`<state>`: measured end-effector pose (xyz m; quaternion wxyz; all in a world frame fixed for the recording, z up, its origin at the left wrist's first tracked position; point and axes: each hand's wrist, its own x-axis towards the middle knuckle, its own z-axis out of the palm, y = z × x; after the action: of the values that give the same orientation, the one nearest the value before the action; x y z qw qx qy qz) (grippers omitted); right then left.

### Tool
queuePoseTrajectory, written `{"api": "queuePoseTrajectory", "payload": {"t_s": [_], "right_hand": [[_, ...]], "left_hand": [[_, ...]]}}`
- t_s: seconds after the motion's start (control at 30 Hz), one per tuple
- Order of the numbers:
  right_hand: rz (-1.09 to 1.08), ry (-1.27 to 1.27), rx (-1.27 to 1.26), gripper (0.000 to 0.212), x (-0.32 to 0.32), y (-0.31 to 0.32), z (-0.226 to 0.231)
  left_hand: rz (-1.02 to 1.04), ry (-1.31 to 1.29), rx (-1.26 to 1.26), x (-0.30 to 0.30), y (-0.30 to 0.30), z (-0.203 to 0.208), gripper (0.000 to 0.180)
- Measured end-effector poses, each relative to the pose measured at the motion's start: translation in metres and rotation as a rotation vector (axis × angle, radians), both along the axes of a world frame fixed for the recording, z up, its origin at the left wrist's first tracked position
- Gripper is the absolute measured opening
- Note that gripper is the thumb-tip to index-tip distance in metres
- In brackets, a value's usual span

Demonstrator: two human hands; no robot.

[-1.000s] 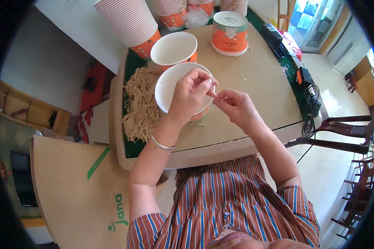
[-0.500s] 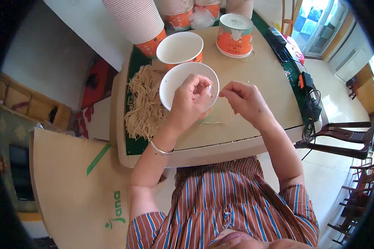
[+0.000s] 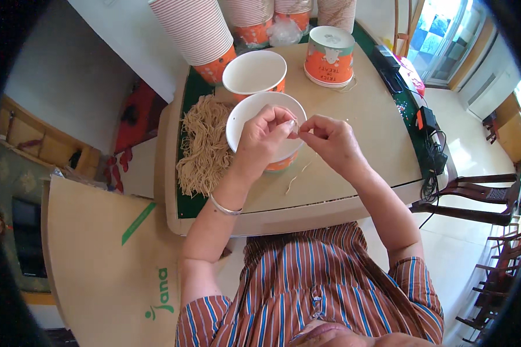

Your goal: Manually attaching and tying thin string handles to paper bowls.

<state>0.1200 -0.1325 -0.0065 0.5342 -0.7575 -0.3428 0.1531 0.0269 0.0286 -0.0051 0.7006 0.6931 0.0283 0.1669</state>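
My left hand (image 3: 266, 130) is closed in a pinch above the near side of an open white paper bucket (image 3: 235, 128). Something small and pale shows at its fingertips, too small to name. Close against it, my right hand (image 3: 333, 140) pinches a thin beige string (image 3: 292, 184), whose loose part trails down over the tabletop in front of the bucket. The fingertips of both hands nearly touch. Left of the bucket lies a thick bundle of beige strings (image 3: 204, 144).
Behind stands a second open bucket (image 3: 255, 72). An orange and green bucket (image 3: 330, 61) sits upside down farther right. Tall bucket stacks (image 3: 194, 32) line the back. Black cables (image 3: 431, 173) run along the table's right edge, and a cardboard sheet (image 3: 98, 248) is at the left.
My right hand has moved left, bringing its fingertips up to those of my left hand. The string's loose part now lies at a steeper slant. The view has shifted slightly.
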Motion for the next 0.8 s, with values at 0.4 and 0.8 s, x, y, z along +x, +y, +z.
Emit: {"api": "queuePoseTrajectory", "payload": {"t_s": [0.4, 0.8], "right_hand": [[-0.004, 0.251, 0.139, 0.010, 0.002, 0.005, 0.006], [-0.014, 0.320, 0.091, 0.011, 0.003, 0.004, 0.007]], "left_hand": [[0.013, 0.012, -0.076, 0.001, -0.003, -0.001, 0.011], [-0.211, 0.275, 0.608, 0.022, 0.026, -0.004, 0.019]]}}
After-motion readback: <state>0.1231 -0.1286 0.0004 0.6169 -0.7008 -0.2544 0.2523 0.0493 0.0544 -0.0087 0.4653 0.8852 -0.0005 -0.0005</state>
